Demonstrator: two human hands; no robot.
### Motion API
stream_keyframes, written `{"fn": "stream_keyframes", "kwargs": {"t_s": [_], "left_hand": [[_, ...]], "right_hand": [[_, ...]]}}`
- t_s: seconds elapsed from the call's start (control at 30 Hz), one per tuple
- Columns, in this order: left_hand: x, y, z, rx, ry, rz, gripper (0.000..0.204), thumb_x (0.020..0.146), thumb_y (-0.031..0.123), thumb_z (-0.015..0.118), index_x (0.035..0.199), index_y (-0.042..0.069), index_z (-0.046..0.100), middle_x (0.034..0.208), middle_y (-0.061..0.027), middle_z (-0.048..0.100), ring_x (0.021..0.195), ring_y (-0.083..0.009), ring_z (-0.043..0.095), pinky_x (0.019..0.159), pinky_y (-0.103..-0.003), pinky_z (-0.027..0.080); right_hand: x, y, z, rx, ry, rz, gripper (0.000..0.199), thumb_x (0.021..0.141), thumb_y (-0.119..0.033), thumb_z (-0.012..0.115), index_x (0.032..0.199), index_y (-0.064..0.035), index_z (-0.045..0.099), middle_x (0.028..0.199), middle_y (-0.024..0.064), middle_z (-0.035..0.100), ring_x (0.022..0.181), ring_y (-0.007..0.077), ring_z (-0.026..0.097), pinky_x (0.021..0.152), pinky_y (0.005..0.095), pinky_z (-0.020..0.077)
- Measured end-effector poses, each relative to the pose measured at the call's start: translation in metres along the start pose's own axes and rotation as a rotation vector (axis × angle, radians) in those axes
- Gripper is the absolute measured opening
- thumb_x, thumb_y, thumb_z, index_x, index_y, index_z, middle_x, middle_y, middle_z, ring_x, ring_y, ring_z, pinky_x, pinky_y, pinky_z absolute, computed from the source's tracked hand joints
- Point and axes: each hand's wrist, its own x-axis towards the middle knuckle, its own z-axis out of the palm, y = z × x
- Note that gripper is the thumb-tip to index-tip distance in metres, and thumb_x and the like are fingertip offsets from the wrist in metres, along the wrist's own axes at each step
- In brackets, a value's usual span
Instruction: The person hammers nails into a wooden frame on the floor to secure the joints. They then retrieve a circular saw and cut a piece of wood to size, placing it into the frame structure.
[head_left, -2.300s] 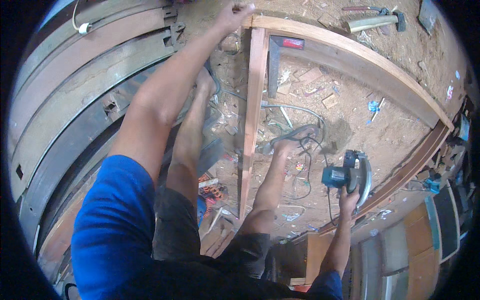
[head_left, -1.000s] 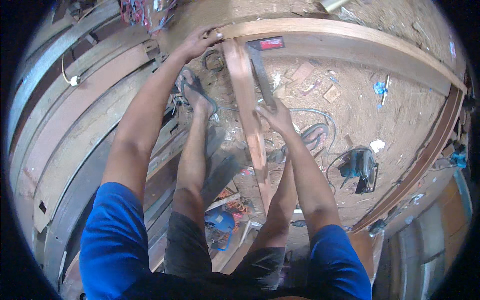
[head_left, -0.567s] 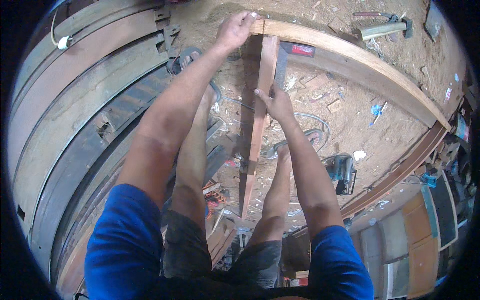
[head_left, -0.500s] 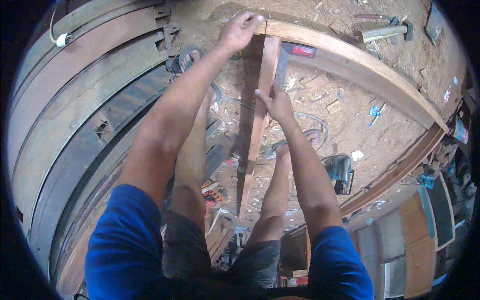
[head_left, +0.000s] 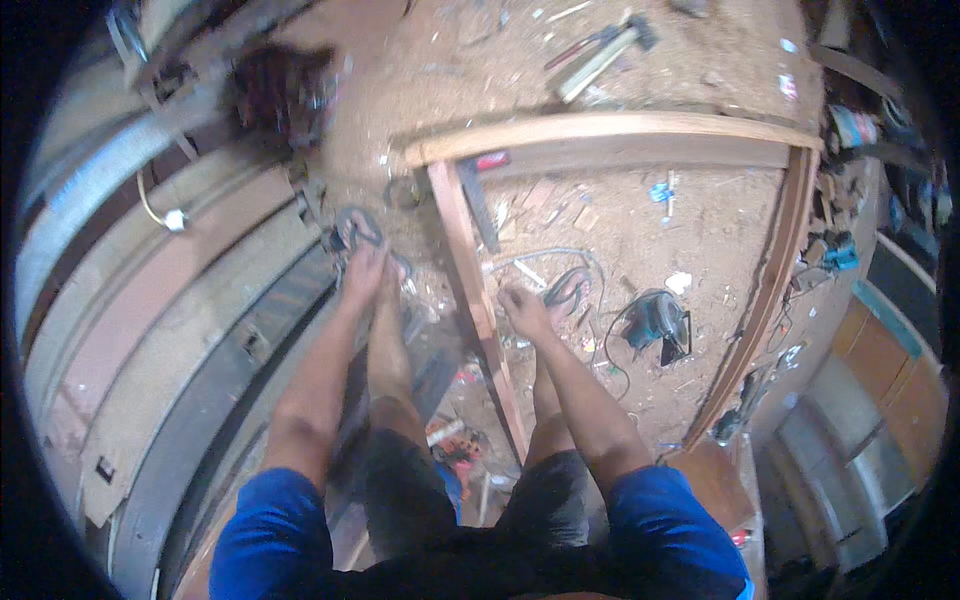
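Observation:
A wooden frame [head_left: 610, 127] lies on the dirt floor before me, its pale long rail on the far side. Its reddish left crosspiece [head_left: 465, 250] runs between my legs. A dark metal square [head_left: 480, 205] with a red part sits at the inside corner. My right hand [head_left: 525, 312] hovers just right of the crosspiece, apart from it, fingers curled with nothing visible in them. Over by my left sandal [head_left: 358, 228] is my left hand [head_left: 366, 275], off the frame; its fingers are blurred.
A corded teal-and-black power tool [head_left: 655, 322] stands inside the frame among wood scraps. Beyond the far rail lie a hammer [head_left: 605, 62] and red-handled pliers [head_left: 580, 47]. Long boards [head_left: 175, 330] are stacked at left. Panels [head_left: 880, 340] lean at right.
Both hands have let go of the frame. My left hand has come down from the far corner toward my left foot; the right has dropped nearer. The view has shifted and turned.

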Motion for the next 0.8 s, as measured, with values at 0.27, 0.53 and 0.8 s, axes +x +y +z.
{"fn": "stream_keyframes", "kwargs": {"t_s": [0.27, 0.53, 0.8], "left_hand": [[-0.257, 0.056, -0.145, 0.506, -0.277, -0.061, 0.054, 0.095, 0.048, 0.049, 0.088, -0.001, 0.070, 0.077, -0.0183, 0.069, 0.075, -0.0289, 0.070, 0.075, -0.044, 0.052], [-0.304, 0.325, -0.221, -0.156, -0.013, -0.104, 0.042, 0.098, 0.039, 0.054, 0.088, 0.000, 0.067, 0.072, -0.0107, 0.067, 0.064, -0.0217, 0.066, 0.058, -0.033, 0.052], [-0.267, 0.464, -0.136, -0.269, -0.379, -0.051, 0.034, 0.098, 0.034, 0.055, 0.103, 0.002, 0.064, 0.085, -0.0099, 0.068, 0.064, -0.0180, 0.065, 0.053, -0.030, 0.051]], "right_hand": [[-0.271, 0.201, -0.190, 0.089, 0.405, 0.326, 0.034, 0.088, -0.026, 0.061, 0.107, 0.0013, 0.069, 0.095, 0.0197, 0.072, 0.087, 0.0282, 0.070, 0.078, 0.0367, 0.0537], [-0.407, 0.204, -0.351, 0.030, 0.793, 0.460, 0.036, 0.086, -0.033, 0.064, 0.099, -0.0017, 0.073, 0.088, 0.0185, 0.072, 0.077, 0.0316, 0.070, 0.074, 0.0413, 0.0537], [-0.349, 0.147, -0.478, 0.563, 0.870, 0.182, 0.029, 0.091, -0.026, 0.064, 0.109, -0.0049, 0.071, 0.087, 0.0095, 0.071, 0.072, 0.0191, 0.066, 0.065, 0.0352, 0.0538]]}}
